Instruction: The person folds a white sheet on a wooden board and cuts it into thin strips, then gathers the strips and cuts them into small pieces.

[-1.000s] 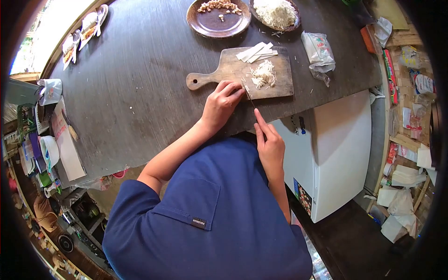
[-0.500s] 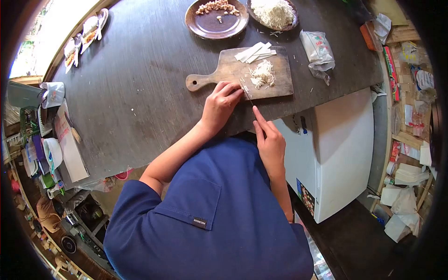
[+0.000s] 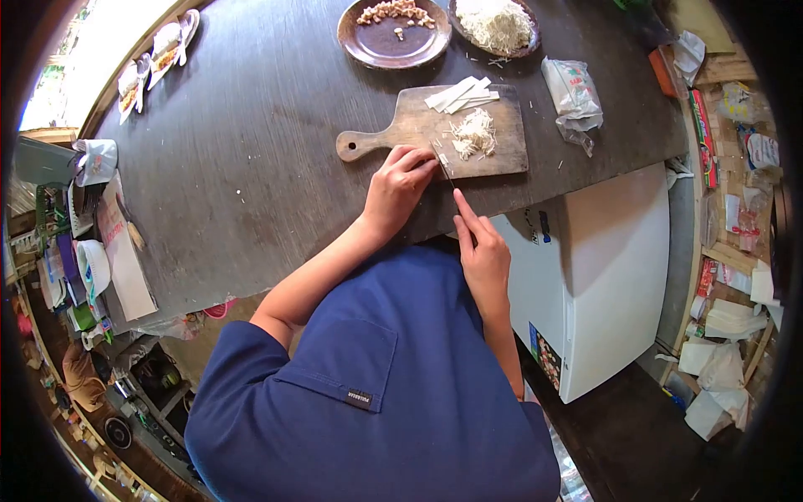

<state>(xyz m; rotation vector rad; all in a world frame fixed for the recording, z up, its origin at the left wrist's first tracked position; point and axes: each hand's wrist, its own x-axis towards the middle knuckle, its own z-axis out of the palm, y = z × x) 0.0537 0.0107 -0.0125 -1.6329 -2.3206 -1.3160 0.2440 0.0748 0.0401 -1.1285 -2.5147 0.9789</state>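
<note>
My right hand (image 3: 483, 247) is closed round a knife (image 3: 447, 171), its index finger stretched along the top; the handle is hidden in the palm. The thin blade lies at the near edge of a wooden cutting board (image 3: 508, 155). Beside the blade, my left hand (image 3: 400, 186) has its fingers curled and pressed down on the board. A small white end shows at its fingertips; most of that strip is covered. On the board lie a heap of fine white shreds (image 3: 473, 134) and several flat white strips (image 3: 462, 94).
Behind the board stand a brown plate (image 3: 393, 55) with light brown chunks and a bowl of white shreds (image 3: 495, 25). A plastic packet (image 3: 573, 90) lies to the right. Below the table edge is a white fridge (image 3: 615, 276). Filled paper cones with spoons (image 3: 167, 50) rest far left.
The view has shifted slightly, so the table things appear a little to the right. Both hands keep nearly the same place and grip at the board.
</note>
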